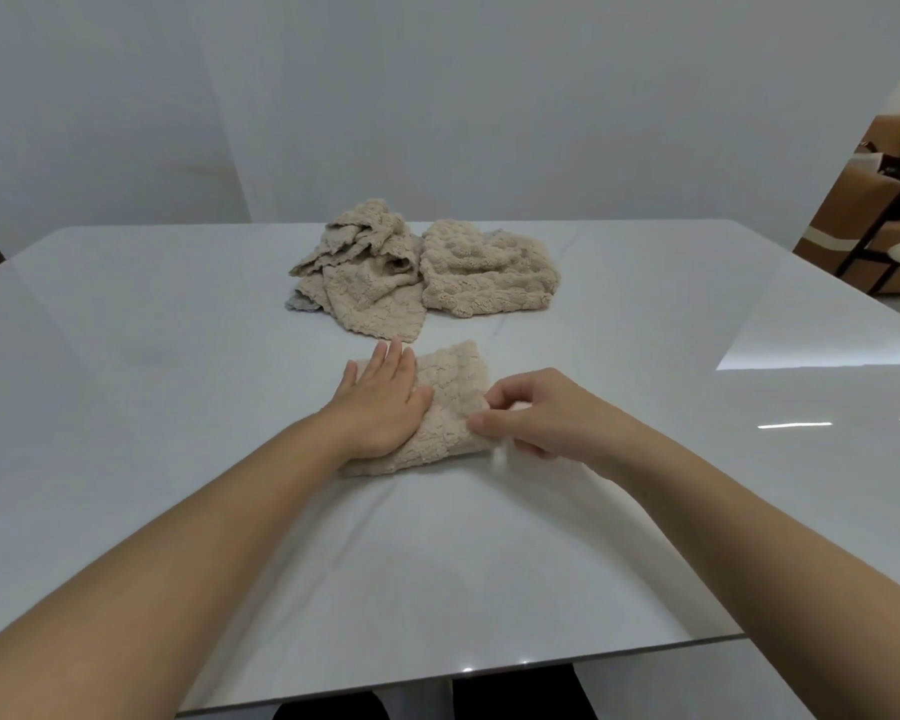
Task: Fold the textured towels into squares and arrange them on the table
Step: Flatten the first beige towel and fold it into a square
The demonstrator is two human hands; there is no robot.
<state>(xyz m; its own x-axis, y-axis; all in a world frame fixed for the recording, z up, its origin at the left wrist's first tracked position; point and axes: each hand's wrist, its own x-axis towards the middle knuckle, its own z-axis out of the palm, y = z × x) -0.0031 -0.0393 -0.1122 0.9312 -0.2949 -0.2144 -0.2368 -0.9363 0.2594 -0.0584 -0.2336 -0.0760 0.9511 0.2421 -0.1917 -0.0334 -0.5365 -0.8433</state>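
Note:
A beige textured towel (450,402), folded small, lies on the white table (178,356) in front of me. My left hand (380,402) rests flat on its left half with straight fingers. My right hand (531,413) pinches the towel's right edge between thumb and fingers. Farther back lies a heap of crumpled beige towels (365,272), with a grey cloth peeking out at its left. Beside the heap on the right sits another loosely bunched beige towel (484,272).
The table's near edge (489,672) runs below my forearms. Grey walls stand behind the table. At the far right are brown boxes and a dark frame (868,220) beyond the table's corner.

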